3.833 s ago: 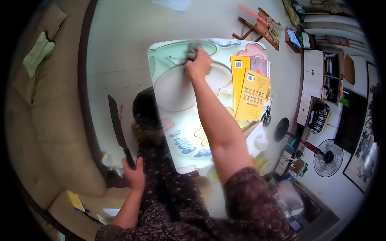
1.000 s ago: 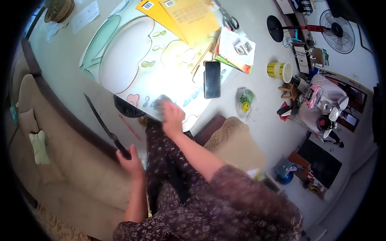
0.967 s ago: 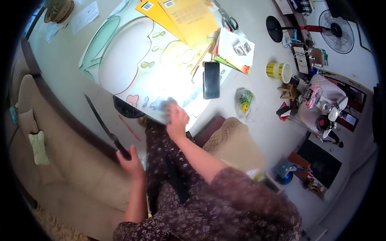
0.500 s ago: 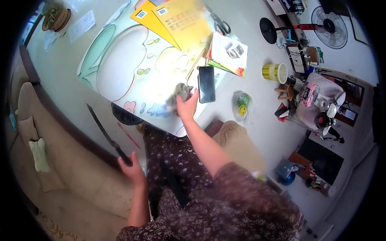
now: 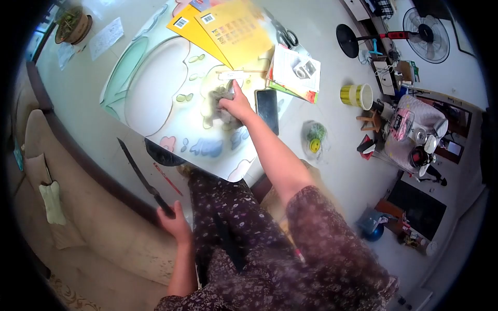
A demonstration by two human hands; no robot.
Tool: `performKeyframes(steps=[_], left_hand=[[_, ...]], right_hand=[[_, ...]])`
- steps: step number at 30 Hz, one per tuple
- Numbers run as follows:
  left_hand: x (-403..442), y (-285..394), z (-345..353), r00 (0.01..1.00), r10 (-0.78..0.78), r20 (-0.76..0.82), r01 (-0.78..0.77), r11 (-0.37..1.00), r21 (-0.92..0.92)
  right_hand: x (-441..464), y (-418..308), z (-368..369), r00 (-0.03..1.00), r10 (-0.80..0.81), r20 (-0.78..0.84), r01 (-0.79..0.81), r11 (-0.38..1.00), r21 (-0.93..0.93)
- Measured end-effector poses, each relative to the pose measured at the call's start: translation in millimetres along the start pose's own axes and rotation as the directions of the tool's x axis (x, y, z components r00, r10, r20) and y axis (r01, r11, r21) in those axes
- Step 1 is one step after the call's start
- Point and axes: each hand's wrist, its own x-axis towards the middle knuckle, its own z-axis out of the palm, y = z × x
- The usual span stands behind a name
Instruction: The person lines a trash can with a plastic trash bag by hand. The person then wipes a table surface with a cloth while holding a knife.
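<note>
My left hand is closed round the black handle of a long knife, whose dark blade points up and away beside the sofa. My right hand presses a crumpled grey cloth onto the patterned white table. Just beyond its fingers lie a thin wooden stick and a small white item. A black phone rests at the table's right edge, close to my right wrist. Yellow books lie farther back.
Scissors and a stack of booklets lie at the table's right side. A black bin stands under the near left edge. The sofa is at left; a bagged item and a striped basket are on the floor.
My right hand has moved the cloth from the table's near edge farther in, towards the books. The stick now lies crosswise. My left hand still holds the knife, slightly shifted.
</note>
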Motion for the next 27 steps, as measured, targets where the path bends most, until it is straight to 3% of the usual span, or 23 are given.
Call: performKeyframes(steps=[1, 5, 6, 7, 9, 16, 18, 20, 23, 25, 26, 27], left_hand=[[1, -2, 0, 1.000, 0.009, 0.003, -0.009, 1.000, -0.013], [-2, -3, 3, 1.000, 0.008, -0.027, -0.009, 0.999, -0.037], [-3, -1, 4, 1.000, 0.005, -0.031, -0.006, 0.999, -0.039], [-4, 2, 5, 0.999, 0.003, -0.048, -0.004, 1.000, -0.023], [-5, 1, 4, 0.998, -0.001, -0.067, 0.000, 1.000, -0.009], [-6, -12, 1, 0.999, -0.028, -0.021, 0.029, 0.999, 0.029], [-7, -5, 5, 0.999, -0.034, 0.007, 0.034, 0.999, 0.043], [-12, 6, 14, 0.991, 0.036, -0.128, -0.028, 0.997, 0.069], [-12, 4, 16, 0.993, 0.086, -0.086, -0.082, 0.996, 0.042], [-12, 4, 18, 0.994, 0.086, -0.064, -0.084, 0.996, 0.028], [-14, 3, 17, 0.996, 0.081, -0.043, -0.080, 0.997, 0.019], [-15, 1, 16, 0.996, 0.081, -0.038, -0.080, 0.997, 0.023]], right_hand=[[-1, -4, 2, 1.000, -0.012, 0.018, 0.012, 0.999, 0.042], [-18, 24, 1, 0.997, -0.054, -0.047, 0.047, 0.990, -0.134], [-39, 16, -1, 0.998, -0.057, -0.028, 0.055, 0.998, -0.037], [-40, 45, -8, 0.998, -0.045, -0.051, 0.039, 0.993, -0.113], [-62, 54, -23, 0.996, 0.039, -0.076, -0.045, 0.995, -0.089], [-76, 95, -93, 0.942, 0.283, -0.182, -0.212, 0.919, 0.333], [-68, 96, -98, 0.937, 0.333, -0.105, -0.261, 0.867, 0.424], [-66, 96, -96, 0.944, 0.323, -0.073, -0.258, 0.855, 0.449], [-65, 95, -81, 0.946, 0.300, -0.122, -0.209, 0.852, 0.480], [-54, 110, -73, 0.938, 0.344, -0.043, -0.257, 0.772, 0.582], [-62, 89, -62, 0.955, 0.293, -0.037, -0.230, 0.816, 0.530], [-62, 80, -56, 0.961, 0.268, 0.069, -0.268, 0.836, 0.480]])
